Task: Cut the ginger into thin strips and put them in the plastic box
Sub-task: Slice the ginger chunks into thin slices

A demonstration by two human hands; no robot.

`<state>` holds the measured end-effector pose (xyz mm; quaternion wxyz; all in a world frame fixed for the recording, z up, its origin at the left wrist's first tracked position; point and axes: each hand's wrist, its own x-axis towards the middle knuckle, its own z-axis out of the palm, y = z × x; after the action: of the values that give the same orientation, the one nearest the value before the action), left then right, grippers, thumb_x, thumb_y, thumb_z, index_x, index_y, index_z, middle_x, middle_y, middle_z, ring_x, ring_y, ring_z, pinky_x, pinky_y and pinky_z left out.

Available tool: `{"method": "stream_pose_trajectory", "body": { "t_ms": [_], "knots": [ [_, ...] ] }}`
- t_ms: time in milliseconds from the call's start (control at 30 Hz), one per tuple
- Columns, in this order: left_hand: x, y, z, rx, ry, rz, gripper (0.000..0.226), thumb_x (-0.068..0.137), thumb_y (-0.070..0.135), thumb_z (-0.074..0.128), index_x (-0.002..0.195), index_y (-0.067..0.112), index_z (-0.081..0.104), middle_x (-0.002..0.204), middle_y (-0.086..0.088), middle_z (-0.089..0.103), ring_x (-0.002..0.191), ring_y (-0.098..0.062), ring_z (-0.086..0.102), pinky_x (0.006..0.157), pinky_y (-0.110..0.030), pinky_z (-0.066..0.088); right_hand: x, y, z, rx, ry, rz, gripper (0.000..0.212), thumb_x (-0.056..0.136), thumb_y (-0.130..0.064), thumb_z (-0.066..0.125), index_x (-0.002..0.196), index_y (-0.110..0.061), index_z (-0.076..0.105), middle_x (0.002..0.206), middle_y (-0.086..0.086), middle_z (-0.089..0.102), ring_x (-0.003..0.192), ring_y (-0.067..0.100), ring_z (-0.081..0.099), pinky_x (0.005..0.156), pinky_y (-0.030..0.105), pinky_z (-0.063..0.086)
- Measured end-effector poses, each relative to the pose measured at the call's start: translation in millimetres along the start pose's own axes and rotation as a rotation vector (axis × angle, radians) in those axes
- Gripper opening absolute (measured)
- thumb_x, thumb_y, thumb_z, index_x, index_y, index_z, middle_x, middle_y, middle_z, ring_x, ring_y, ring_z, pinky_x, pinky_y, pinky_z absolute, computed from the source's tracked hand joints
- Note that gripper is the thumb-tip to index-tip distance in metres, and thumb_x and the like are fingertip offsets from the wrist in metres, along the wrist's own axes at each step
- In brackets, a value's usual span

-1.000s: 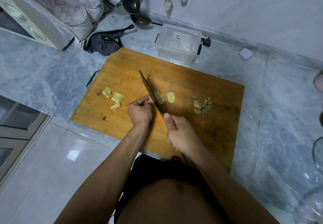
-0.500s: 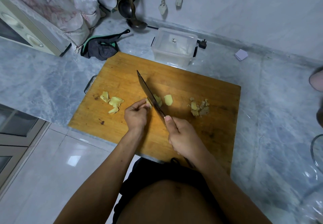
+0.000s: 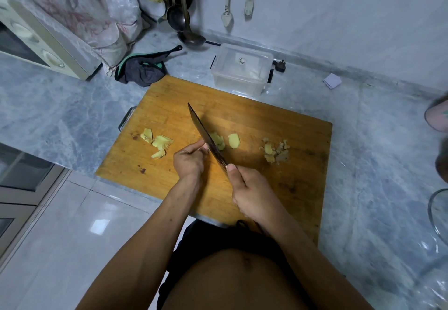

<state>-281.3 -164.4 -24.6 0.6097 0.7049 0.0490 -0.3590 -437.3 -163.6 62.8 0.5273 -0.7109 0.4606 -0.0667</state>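
On the wooden cutting board [image 3: 254,120] my right hand [image 3: 252,193] grips the handle of a dark knife [image 3: 206,135], thumb on the blade's spine. Its edge sits beside my left hand [image 3: 190,159], whose curled fingers hold a small ginger piece against the board; that piece is mostly hidden. Cut ginger slices [image 3: 218,140] lie just right of the blade, with one more slice [image 3: 234,140] beyond. Other slices [image 3: 157,142] lie at the left, and peel scraps [image 3: 276,152] at the right. The clear plastic box [image 3: 242,70], lid on, stands behind the board.
A dark cloth [image 3: 143,72] lies at the board's back left corner. Ladles [image 3: 179,16] hang on the wall, an appliance [image 3: 46,43] stands at the far left, and a folded paper [image 3: 332,80] lies at the back right on the marble counter [image 3: 378,140].
The camera view shifted slightly. Both hands and the knife stay at the same spot on the board, the blade still against the ginger under my left fingers.
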Motion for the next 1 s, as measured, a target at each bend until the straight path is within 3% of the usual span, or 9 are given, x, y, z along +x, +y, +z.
{"method": "stream_pose_trajectory", "body": {
  "t_ms": [233, 400, 500, 600, 733, 833, 933, 1000],
  "knots": [
    [0.2, -1.0, 1.9, 0.000, -0.012, -0.014, 0.026, 0.085, -0.015, 0.059, 0.098, 0.004, 0.073, 0.097, -0.014, 0.072, 0.090, -0.021, 0.066, 0.098, -0.040, 0.053, 1.1, 3.2, 0.7, 0.011, 0.004, 0.020, 0.045, 0.106, -0.048, 0.033, 0.074, -0.020, 0.050, 0.068, 0.004, 0.056, 0.059, 0.018, 0.050, 0.062, 0.039, 0.043],
    [5.3, -3.3, 1.6, 0.093, -0.040, -0.009, 0.032, 0.084, -0.015, 0.059, 0.108, 0.003, 0.071, 0.087, -0.007, 0.071, 0.087, -0.024, 0.068, 0.094, -0.043, 0.055, 2.8, 3.0, -1.7, 0.022, 0.010, 0.018, 0.045, 0.106, -0.046, 0.033, 0.070, -0.022, 0.047, 0.066, 0.005, 0.055, 0.054, 0.015, 0.049, 0.061, 0.036, 0.041],
    [9.0, 6.1, -7.7, 0.363, -0.147, 0.184, 0.042, 0.082, -0.013, 0.063, 0.116, 0.009, 0.069, 0.090, -0.001, 0.066, 0.089, -0.024, 0.068, 0.095, -0.035, 0.054, 4.6, 3.5, -4.2, 0.031, 0.017, 0.023, 0.047, 0.106, -0.046, 0.033, 0.071, -0.018, 0.048, 0.066, 0.008, 0.054, 0.053, 0.016, 0.048, 0.061, 0.036, 0.042],
    [14.5, 20.0, -17.6, 0.658, -0.265, 0.395, 0.050, 0.079, -0.013, 0.064, 0.124, 0.011, 0.066, 0.113, -0.005, 0.058, 0.093, -0.026, 0.068, 0.091, -0.028, 0.052, 6.0, 5.4, -5.7, 0.039, 0.002, 0.045, 0.049, 0.106, -0.049, 0.032, 0.073, -0.017, 0.048, 0.066, 0.007, 0.054, 0.052, 0.015, 0.048, 0.060, 0.036, 0.041],
    [21.6, 28.6, -24.5, 0.857, -0.332, 0.528, 0.030, 0.079, -0.001, 0.076, 0.104, 0.015, 0.072, 0.116, -0.009, 0.058, 0.096, -0.024, 0.065, 0.095, -0.031, 0.051, 5.0, 6.2, -5.5, 0.078, -0.022, 0.079, 0.052, 0.105, -0.050, 0.032, 0.081, -0.009, 0.052, 0.063, 0.004, 0.055, 0.044, 0.009, 0.048, 0.053, 0.031, 0.041],
    [20.3, 31.5, -29.7, 0.905, -0.355, 0.589, 0.018, 0.079, 0.006, 0.079, 0.084, 0.020, 0.068, 0.100, -0.002, 0.059, 0.086, -0.011, 0.057, 0.082, -0.011, 0.043, 3.3, 5.6, -6.2, 0.094, -0.020, 0.073, 0.049, 0.106, -0.048, 0.033, 0.074, -0.016, 0.050, 0.058, -0.002, 0.055, 0.039, 0.005, 0.047, 0.049, 0.028, 0.041],
    [16.1, 29.4, -37.9, 0.904, -0.313, 0.578, 0.013, 0.083, 0.011, 0.076, 0.080, 0.020, 0.067, 0.088, 0.007, 0.063, 0.080, 0.003, 0.053, 0.070, -0.009, 0.037, 2.7, 6.7, -8.4, 0.111, -0.017, 0.079, 0.048, 0.106, -0.050, 0.033, 0.076, -0.017, 0.051, 0.057, -0.004, 0.055, 0.040, 0.005, 0.047, 0.047, 0.027, 0.041],
    [11.2, 26.5, -43.5, 0.830, -0.197, 0.540, 0.011, 0.086, 0.011, 0.073, 0.081, 0.018, 0.067, 0.080, 0.010, 0.065, 0.076, 0.001, 0.057, 0.064, -0.005, 0.039, 3.4, 6.8, -10.4, 0.120, -0.019, 0.078, 0.051, 0.106, -0.050, 0.032, 0.080, -0.012, 0.054, 0.057, -0.003, 0.055, 0.041, 0.007, 0.048, 0.045, 0.028, 0.041]
  ]
}}
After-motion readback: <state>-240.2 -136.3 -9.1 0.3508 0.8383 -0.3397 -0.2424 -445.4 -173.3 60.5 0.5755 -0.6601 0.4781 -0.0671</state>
